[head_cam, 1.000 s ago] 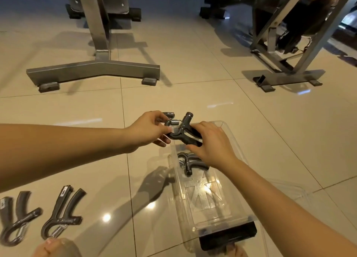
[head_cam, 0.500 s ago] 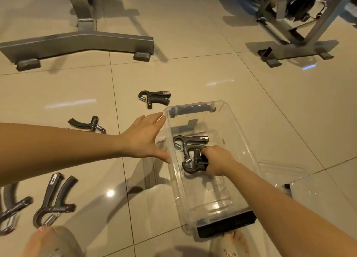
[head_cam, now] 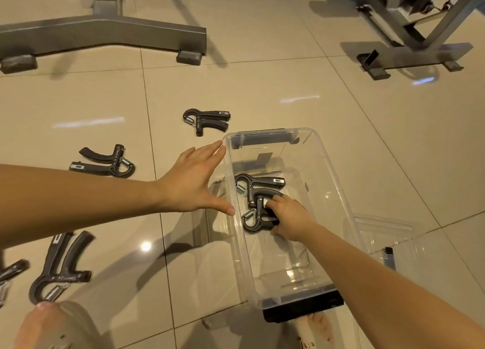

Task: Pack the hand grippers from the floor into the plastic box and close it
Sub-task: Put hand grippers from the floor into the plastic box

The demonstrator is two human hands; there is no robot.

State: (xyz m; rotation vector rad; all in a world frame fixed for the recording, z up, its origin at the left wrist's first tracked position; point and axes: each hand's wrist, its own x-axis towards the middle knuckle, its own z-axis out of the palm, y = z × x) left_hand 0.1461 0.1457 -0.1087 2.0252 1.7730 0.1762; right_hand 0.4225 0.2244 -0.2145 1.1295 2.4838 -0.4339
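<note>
Packing: right grip [head_cam: 287,217] curled round a hand gripper [head_cam: 256,217] on the bottom of the clear plastic box [head_cam: 338,191], touching a second gripper [head_cam: 259,184] already inside.
Free hand: left grip [head_cam: 194,180] empty, fingers straight, hovering at the box's left wall.
Likely next target: far gripper [head_cam: 207,119] on the floor [head_cam: 288,86], ahead of the left fingertips, apart; handles run left to right, spring loop at its left end.
Also loose: side gripper [head_cam: 105,162] beyond the left forearm; near gripper [head_cam: 60,264] by the knee.
Nearer hand: left, since every loose one lies left of the box.
Lid [head_cam: 388,233]: off, on the floor at the box's right.
</note>
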